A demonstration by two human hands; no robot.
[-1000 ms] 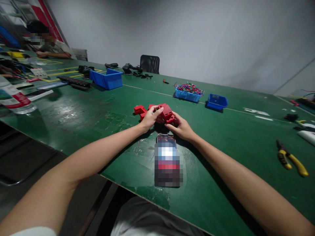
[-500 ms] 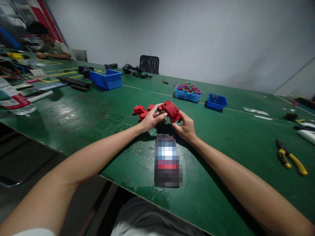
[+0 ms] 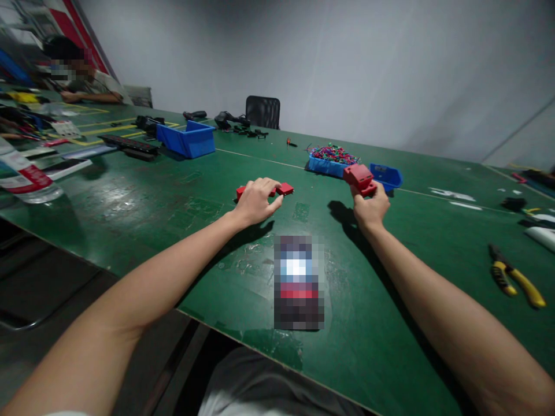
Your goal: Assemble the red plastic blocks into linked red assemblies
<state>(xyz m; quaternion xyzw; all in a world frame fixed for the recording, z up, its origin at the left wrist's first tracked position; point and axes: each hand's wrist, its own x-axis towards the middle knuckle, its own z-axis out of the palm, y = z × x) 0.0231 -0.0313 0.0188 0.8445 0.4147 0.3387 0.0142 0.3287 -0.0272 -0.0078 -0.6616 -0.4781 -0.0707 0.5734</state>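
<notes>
My right hand (image 3: 372,207) grips a red plastic block (image 3: 359,177) with slots and a hole in it, raised above the table in front of the small blue bin (image 3: 387,175). Over on the left, my left hand (image 3: 259,202) hovers at some loose red plastic blocks (image 3: 285,189), its fingers apart and curved, with nothing seen in them. That hand hides part of the red blocks. A phone (image 3: 298,283) with a blurred-out screen lies on the table between my forearms.
Behind lies a blue bin full of colourful wires (image 3: 332,162). A larger blue bin (image 3: 187,140) stands back left, a water bottle (image 3: 26,176) at far left. Yellow-handled pliers (image 3: 514,277) lie at right. Another person (image 3: 87,75) sits at the far left.
My right hand has carried the red block to the right, away from my left hand. My left hand has let go of it and moved slightly left, over the loose red blocks.
</notes>
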